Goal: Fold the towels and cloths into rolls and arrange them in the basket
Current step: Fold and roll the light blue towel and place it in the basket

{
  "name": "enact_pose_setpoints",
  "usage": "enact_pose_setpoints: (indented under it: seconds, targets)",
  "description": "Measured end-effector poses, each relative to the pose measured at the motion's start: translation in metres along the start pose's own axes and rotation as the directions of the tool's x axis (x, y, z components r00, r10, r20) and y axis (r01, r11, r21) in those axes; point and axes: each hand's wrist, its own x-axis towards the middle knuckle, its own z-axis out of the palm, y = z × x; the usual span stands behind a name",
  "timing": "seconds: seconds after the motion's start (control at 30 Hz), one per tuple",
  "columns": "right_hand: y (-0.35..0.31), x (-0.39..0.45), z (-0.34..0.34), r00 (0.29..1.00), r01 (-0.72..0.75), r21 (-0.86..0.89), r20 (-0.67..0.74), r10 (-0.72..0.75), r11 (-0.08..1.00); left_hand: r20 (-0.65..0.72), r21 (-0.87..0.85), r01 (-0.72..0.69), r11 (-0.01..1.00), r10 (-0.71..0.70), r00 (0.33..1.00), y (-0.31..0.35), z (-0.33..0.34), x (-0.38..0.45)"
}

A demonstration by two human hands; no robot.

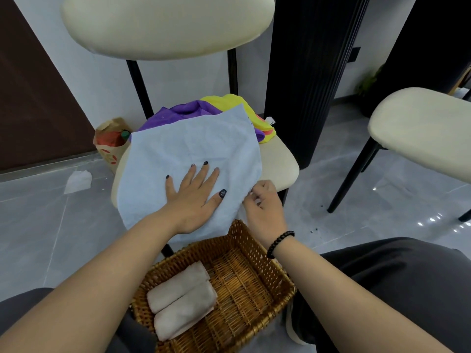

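Observation:
A light blue towel (188, 149) lies spread flat over the cream chair seat (279, 159). My left hand (193, 192) presses flat on the towel with straight, spread fingers. My right hand (262, 200) pinches the towel's near right edge with curled fingers. Behind the towel a purple cloth (178, 114) and a yellow cloth (237, 103) are heaped on the seat. On my lap sits a wicker basket (257, 253) holding two beige rolled towels (181, 299) side by side at its left.
The chair's cream backrest (168, 24) rises behind the seat. A second cream chair (420, 131) stands at the right. A paper bag (112, 143) and a white tissue (77, 180) lie on the grey tiled floor at the left.

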Motion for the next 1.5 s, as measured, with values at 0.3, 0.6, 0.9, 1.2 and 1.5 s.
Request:
enact_pose_setpoints:
  seconds: [0.3,0.6,0.9,1.2,1.5]
  targets:
    - [-0.003,0.018,-0.041,0.977,-0.203,0.364,0.136,0.164,0.909,0.024,0.002,0.012,1.000,-0.012,1.000,0.001,-0.002,0.000]
    - [-0.008,0.013,-0.078,0.890,-0.019,-0.559,0.368,0.269,0.829,0.024,0.026,0.026,0.999,-0.027,0.999,0.002,-0.001,0.002]
    - [0.002,0.015,-0.080,0.851,-0.362,-0.577,0.115,0.512,0.732,-0.020,0.026,0.017,1.000,-0.016,1.000,0.004,0.000,-0.003]
    - [-0.025,0.031,-0.004,0.968,0.248,-0.560,0.183,-0.174,0.790,-0.246,-0.074,0.092,0.993,-0.107,0.963,-0.015,-0.016,-0.004]
    - [-0.009,0.063,0.028,0.911,0.412,-0.726,0.330,-0.246,0.551,-0.184,-0.053,0.154,0.987,-0.161,0.970,-0.040,-0.010,-0.003]
